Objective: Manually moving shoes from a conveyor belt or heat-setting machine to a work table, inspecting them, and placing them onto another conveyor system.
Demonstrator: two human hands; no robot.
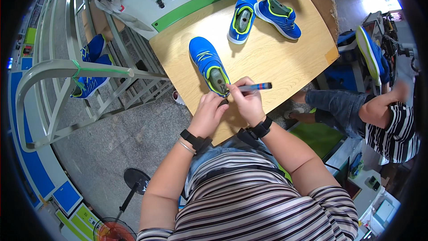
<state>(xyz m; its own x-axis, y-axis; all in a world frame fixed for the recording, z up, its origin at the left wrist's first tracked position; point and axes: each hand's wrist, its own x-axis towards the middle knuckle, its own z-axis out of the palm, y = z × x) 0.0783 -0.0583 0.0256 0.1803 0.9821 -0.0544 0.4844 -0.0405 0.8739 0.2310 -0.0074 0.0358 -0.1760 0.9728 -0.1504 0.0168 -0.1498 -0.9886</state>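
Observation:
My right hand (249, 105) grips a marker pen (256, 87) with a grey and dark barrel. Its tip end reaches the heel of a blue sneaker (204, 58) with lime-green lining. A grey shoe last (217, 78) fills that sneaker's opening, and dark marks show on it. At the heel, my left hand (207, 114) is closed, its fingertips against the shoe. A small black piece like a pen cap (224, 102) sticks out between its thumb and fingers. Farther back stand two more blue sneakers, an upright one (243, 20) and a tilted one (280, 18), both with lasts inside.
The shoes are on a wood-topped table (276, 64) beside a green-edged machine (178, 15). At the left is a metal rack (58, 69) holding blue shoes (96, 76). To the right another person (356, 109) works near a hanging blue shoe (371, 56). A fan (115, 231) stands lower left.

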